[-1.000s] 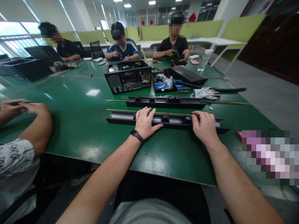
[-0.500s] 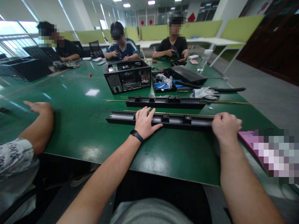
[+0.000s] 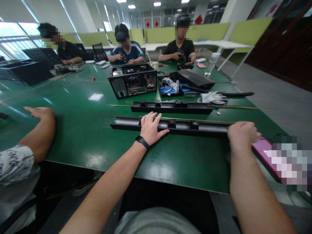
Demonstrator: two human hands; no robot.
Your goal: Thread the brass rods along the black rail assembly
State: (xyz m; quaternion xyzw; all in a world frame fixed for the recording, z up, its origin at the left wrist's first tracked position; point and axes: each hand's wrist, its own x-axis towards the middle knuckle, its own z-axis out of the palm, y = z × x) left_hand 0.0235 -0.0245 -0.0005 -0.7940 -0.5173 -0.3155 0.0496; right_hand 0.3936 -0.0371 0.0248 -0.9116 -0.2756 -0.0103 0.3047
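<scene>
Right grip (image 3: 243,135) clasps brass rod (image 3: 182,119) at its end.

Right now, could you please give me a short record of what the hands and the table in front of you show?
Left hand: open, flat on the near black rail
Right hand: closed in a fist at that rail's right end, where the brass rod runs into it
Behind: second black rail, open computer case, white gloves
Left side: a co-worker's forearm on the green table
</scene>
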